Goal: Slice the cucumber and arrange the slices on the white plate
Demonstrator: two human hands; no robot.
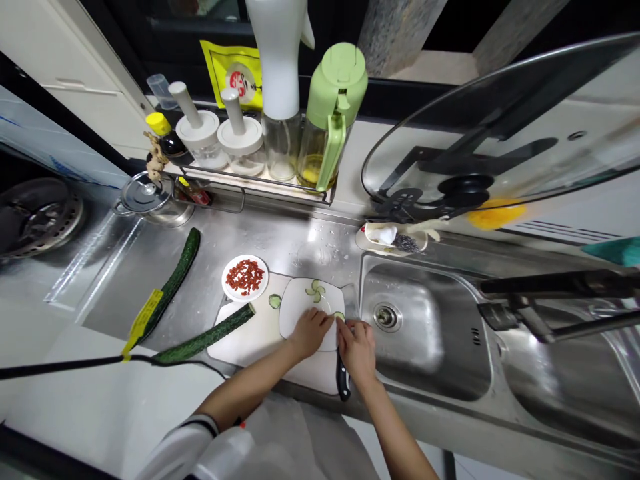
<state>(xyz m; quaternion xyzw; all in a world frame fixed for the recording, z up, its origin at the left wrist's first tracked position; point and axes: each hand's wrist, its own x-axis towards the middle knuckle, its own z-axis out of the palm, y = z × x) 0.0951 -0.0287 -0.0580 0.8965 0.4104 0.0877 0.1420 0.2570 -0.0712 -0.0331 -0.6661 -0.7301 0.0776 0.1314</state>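
A square white plate (293, 327) lies on the pale cutting board (280, 357), with a small fan of cucumber slices (315, 291) near its far edge. My left hand (310, 331) is over the plate, fingers bent and closed towards a thin cucumber slice (339, 315) at the plate's right edge. From the other side, my right hand (357, 348) pinches at that same slice. Beneath the right hand lies a knife (343, 381), black handle towards me, its blade mostly hidden. A cut cucumber (210, 338) rests partly on the board; a cucumber end piece (275, 301) sits left of the plate.
A white dish of red goji berries (245, 277) stands at the board's far left corner. Further left lies a whole cucumber (177, 280) with a yellow tag. A steel sink (425, 333) with a faucet (530, 313) is on the right. Behind stands a rack with an oil bottle (330, 120).
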